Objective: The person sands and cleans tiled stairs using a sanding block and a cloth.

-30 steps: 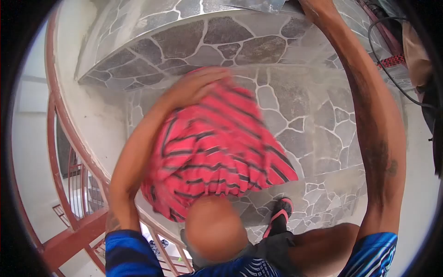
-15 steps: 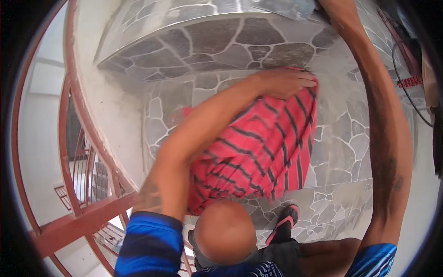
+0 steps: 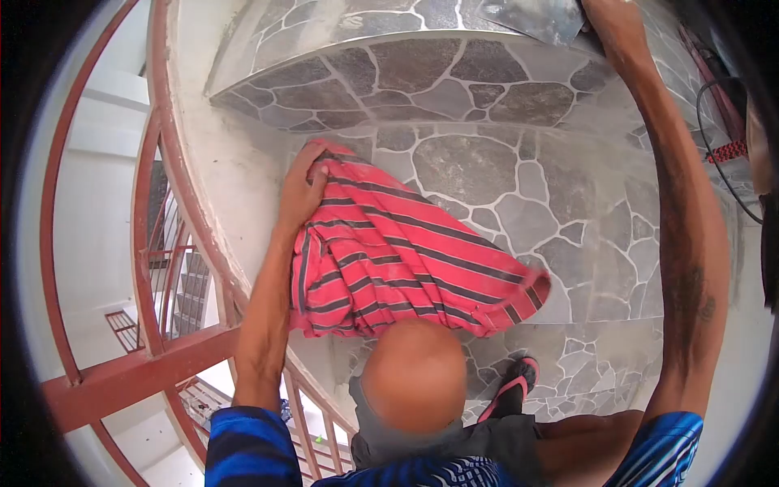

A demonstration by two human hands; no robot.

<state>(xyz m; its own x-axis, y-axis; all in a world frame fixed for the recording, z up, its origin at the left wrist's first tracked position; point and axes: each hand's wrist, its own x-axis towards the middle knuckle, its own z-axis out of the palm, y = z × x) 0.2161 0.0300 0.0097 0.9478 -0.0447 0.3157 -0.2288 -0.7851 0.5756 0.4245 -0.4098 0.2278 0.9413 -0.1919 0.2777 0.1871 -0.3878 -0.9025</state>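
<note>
While a red cloth with dark stripes (image 3: pixel 398 272) lay bunched against the stone-clad wall (image 3: pixel 519 203), the person's left hand (image 3: pixel 302 191) gripped its upper end, fingers closed over the gathered fabric near the wall's left edge, just below the ledge. The cloth spread down and to the right from that hand, its lower corner reaching toward the middle of the wall face above the floor. The right arm stretched up along the wall's right side, and the right hand (image 3: pixel 613 20) rested at the top edge of the ledge (image 3: pixel 422 69), touching a flat grey sheet (image 3: pixel 531 16); how tightly it held could not be told, as the fingers were cut off by the frame. A red metal railing (image 3: pixel 146 243) curved past the wall's left edge, with stairs visible beyond it. Below the cloth, a foot in a black sandal with pink trim (image 3: pixel 511 390) stood on the stone floor. A black cable (image 3: pixel 718 146) hung at the right edge.
</note>
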